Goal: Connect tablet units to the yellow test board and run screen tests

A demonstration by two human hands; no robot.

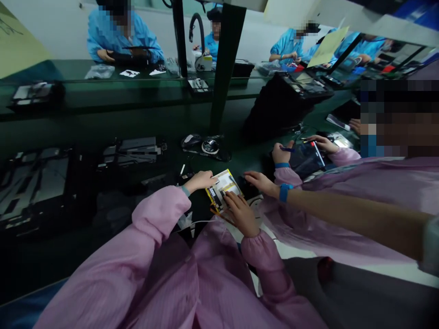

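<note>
A small flat electronic panel (232, 178), white with yellow edges and a dark strip on its left, is tilted in front of my lap. My left hand (200, 181) is closed on its upper left edge, the thumb side on the white face. My right hand (243, 214) lies over its lower right part, fingers stretched and slightly apart, touching the face. Orange-brown strips (222, 216) stick out below the panel. Just right of it, another person's hand (262, 183) with a blue wristband reaches in. Small details on the panel are too blurred to make out.
Dark trays of flat metal parts (51, 176) and another stack (133, 151) lie at left. A plastic-wrapped roll (210, 146) sits ahead. A black bin (274, 107) stands behind. At right, a co-worker in pink handles a dark screen (307, 157). A post (228, 64) rises ahead.
</note>
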